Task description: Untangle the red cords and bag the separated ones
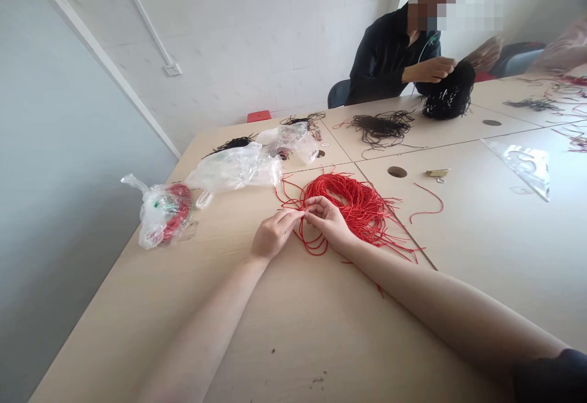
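Observation:
A loose pile of red cords (362, 207) lies on the pale wooden table (257, 342), many loose ends fanning out to its right. At the pile's near left side, my left hand (274, 232) pinches a thin red cord between thumb and fingers. My right hand (331, 222) meets it fingertip to fingertip, closed on the same red cord, with its other fingers curled. Cord loops hang and rest just below and left of the fingers. The exact spot between the fingertips is too small to make out.
Clear plastic bags (238, 167) lie behind my left hand; another bag (162, 213) holds red cord. Black cord bundles (383, 126) lie farther back. A clear set square (523, 161) and a cable hole (397, 172) are to the right. Across the table, a person (389, 54) handles black cords (449, 91).

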The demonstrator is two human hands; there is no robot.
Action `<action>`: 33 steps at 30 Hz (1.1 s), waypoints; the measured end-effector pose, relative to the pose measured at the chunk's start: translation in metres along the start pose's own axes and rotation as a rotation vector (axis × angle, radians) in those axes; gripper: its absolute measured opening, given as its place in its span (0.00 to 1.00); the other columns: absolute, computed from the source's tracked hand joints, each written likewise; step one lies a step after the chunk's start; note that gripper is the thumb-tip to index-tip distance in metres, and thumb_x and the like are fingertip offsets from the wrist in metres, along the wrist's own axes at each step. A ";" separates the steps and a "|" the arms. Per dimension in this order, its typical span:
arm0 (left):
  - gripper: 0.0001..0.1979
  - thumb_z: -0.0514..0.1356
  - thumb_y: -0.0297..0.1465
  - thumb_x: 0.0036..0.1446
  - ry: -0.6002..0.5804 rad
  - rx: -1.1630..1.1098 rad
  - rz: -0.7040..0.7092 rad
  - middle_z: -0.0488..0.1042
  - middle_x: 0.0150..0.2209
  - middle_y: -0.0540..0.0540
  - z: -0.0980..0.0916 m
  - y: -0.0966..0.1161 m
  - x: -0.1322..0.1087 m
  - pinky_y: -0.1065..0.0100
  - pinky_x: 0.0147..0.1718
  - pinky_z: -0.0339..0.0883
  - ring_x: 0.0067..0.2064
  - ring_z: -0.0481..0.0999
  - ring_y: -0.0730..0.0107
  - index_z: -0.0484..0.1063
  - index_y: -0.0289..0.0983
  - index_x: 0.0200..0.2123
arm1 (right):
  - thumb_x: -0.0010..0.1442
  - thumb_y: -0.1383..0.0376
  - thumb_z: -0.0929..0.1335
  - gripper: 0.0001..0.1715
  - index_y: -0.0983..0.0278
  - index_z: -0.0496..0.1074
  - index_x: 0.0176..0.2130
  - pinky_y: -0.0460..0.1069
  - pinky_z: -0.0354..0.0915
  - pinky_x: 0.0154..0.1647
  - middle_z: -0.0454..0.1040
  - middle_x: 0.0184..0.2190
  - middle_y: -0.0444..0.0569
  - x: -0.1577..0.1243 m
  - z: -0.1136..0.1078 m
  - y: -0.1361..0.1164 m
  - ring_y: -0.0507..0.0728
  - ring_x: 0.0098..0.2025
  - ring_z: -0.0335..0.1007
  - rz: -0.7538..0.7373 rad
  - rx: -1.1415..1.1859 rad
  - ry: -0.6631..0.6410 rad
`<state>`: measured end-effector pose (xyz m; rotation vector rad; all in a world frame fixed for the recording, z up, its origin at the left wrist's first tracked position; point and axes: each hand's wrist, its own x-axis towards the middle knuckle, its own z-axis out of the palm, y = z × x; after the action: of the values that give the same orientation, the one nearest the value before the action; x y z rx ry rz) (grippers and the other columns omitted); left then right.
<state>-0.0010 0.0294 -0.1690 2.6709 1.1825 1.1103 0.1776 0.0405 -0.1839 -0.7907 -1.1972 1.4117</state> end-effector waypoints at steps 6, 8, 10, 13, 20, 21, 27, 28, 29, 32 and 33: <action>0.09 0.54 0.29 0.64 -0.022 0.116 0.018 0.79 0.39 0.44 0.001 0.005 0.003 0.65 0.41 0.72 0.40 0.80 0.63 0.73 0.39 0.44 | 0.53 0.60 0.73 0.18 0.61 0.66 0.41 0.46 0.64 0.32 0.71 0.31 0.43 0.000 0.000 0.004 0.51 0.32 0.69 -0.012 -0.002 -0.002; 0.09 0.54 0.29 0.64 -0.028 0.138 0.014 0.78 0.37 0.43 0.002 0.007 0.003 0.65 0.40 0.72 0.39 0.80 0.62 0.73 0.39 0.42 | 0.53 0.60 0.72 0.18 0.61 0.65 0.41 0.46 0.64 0.32 0.71 0.30 0.43 0.000 0.000 0.005 0.51 0.33 0.69 -0.015 -0.006 0.004; 0.09 0.53 0.28 0.64 -0.029 0.147 0.011 0.78 0.38 0.43 0.003 0.007 0.002 0.65 0.40 0.72 0.39 0.80 0.62 0.72 0.39 0.43 | 0.53 0.60 0.73 0.18 0.61 0.65 0.41 0.46 0.64 0.32 0.71 0.30 0.43 0.001 0.000 0.006 0.51 0.32 0.69 -0.012 -0.009 0.011; 0.11 0.52 0.27 0.64 -0.042 0.131 0.021 0.78 0.41 0.43 0.003 0.004 0.001 0.64 0.42 0.72 0.42 0.79 0.62 0.71 0.39 0.47 | 0.53 0.60 0.72 0.18 0.62 0.65 0.41 0.46 0.64 0.30 0.71 0.30 0.42 0.001 -0.001 0.006 0.51 0.31 0.68 -0.003 -0.009 0.019; 0.10 0.54 0.28 0.64 -0.055 0.002 0.030 0.79 0.43 0.46 -0.002 -0.003 0.001 0.65 0.46 0.71 0.44 0.78 0.66 0.71 0.40 0.46 | 0.53 0.61 0.72 0.17 0.62 0.65 0.41 0.45 0.64 0.29 0.71 0.29 0.42 0.001 0.000 0.005 0.50 0.30 0.68 0.007 -0.003 0.012; 0.10 0.54 0.28 0.64 -0.050 -0.018 0.017 0.79 0.43 0.46 -0.002 -0.003 0.001 0.65 0.46 0.71 0.44 0.78 0.66 0.72 0.40 0.46 | 0.54 0.61 0.72 0.17 0.62 0.65 0.41 0.46 0.65 0.30 0.72 0.29 0.42 0.001 0.000 0.005 0.50 0.30 0.68 0.007 -0.003 0.008; 0.06 0.56 0.31 0.63 -0.026 -0.161 -0.127 0.78 0.38 0.46 0.001 -0.002 0.001 0.64 0.43 0.71 0.40 0.77 0.66 0.73 0.40 0.40 | 0.54 0.61 0.72 0.16 0.61 0.65 0.41 0.46 0.66 0.31 0.72 0.29 0.42 0.001 -0.001 0.006 0.50 0.30 0.69 -0.005 -0.012 0.001; 0.06 0.56 0.32 0.63 -0.021 -0.196 -0.163 0.78 0.38 0.46 0.002 -0.002 0.001 0.66 0.40 0.72 0.39 0.77 0.66 0.73 0.39 0.40 | 0.55 0.61 0.72 0.16 0.61 0.65 0.40 0.46 0.66 0.31 0.73 0.29 0.42 0.001 -0.001 0.006 0.50 0.30 0.70 -0.008 -0.017 0.002; 0.07 0.57 0.34 0.62 -0.018 -0.236 -0.201 0.77 0.38 0.46 0.003 -0.001 0.001 0.67 0.38 0.72 0.38 0.77 0.67 0.72 0.39 0.39 | 0.55 0.61 0.72 0.16 0.61 0.65 0.40 0.46 0.66 0.31 0.73 0.29 0.42 0.000 -0.001 0.006 0.50 0.30 0.70 -0.011 -0.023 0.005; 0.08 0.57 0.36 0.62 -0.020 -0.376 -0.318 0.77 0.37 0.46 0.006 0.000 0.002 0.70 0.34 0.73 0.37 0.77 0.68 0.71 0.38 0.38 | 0.54 0.62 0.72 0.15 0.61 0.65 0.39 0.46 0.66 0.32 0.73 0.30 0.43 0.000 -0.001 0.007 0.50 0.30 0.70 -0.020 -0.044 0.013; 0.08 0.57 0.37 0.61 -0.024 -0.423 -0.354 0.76 0.36 0.46 0.007 0.000 0.002 0.70 0.34 0.73 0.37 0.78 0.68 0.71 0.38 0.38 | 0.54 0.62 0.72 0.15 0.61 0.65 0.39 0.46 0.66 0.32 0.74 0.30 0.43 0.000 -0.001 0.007 0.51 0.30 0.70 -0.023 -0.052 0.016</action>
<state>0.0043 0.0325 -0.1727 2.0620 1.1933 1.1129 0.1765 0.0409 -0.1907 -0.8205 -1.2312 1.3571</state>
